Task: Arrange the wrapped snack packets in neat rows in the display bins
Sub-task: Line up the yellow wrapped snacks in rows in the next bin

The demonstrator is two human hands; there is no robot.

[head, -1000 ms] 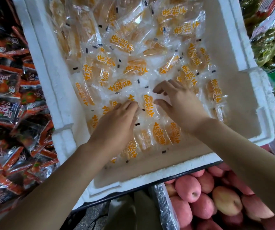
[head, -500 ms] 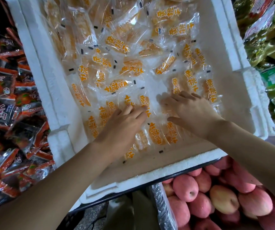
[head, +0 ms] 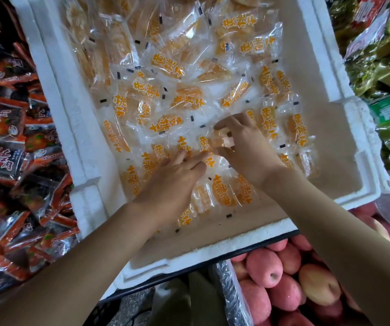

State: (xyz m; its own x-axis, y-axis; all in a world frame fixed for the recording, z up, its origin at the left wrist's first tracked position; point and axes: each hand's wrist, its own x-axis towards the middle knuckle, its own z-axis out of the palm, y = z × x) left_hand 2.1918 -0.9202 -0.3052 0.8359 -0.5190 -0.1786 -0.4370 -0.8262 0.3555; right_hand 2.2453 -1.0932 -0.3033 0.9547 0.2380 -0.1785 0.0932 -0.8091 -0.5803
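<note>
A white foam bin [head: 88, 161] holds several clear snack packets [head: 165, 64] with orange lettering over yellow dried fruit. Those near me lie in rough rows, those farther back in a loose heap. My left hand [head: 175, 177] lies flat on the near packets, fingers straight and pressing down. Just right of it, my right hand [head: 248, 147] curls thumb and fingers around one clear packet [head: 222, 141] in the middle of the bin.
A bin of dark red-and-black packets [head: 3, 142] lies to the left. Green packets [head: 387, 67] fill another foam bin on the right. Pink apples [head: 271, 274] sit below the near rim. The bin's bare floor [head: 337, 161] shows at its right side.
My right hand has gone from lying flat on the packets to curling around one packet. My left hand has slid slightly forward, fingers still flat.
</note>
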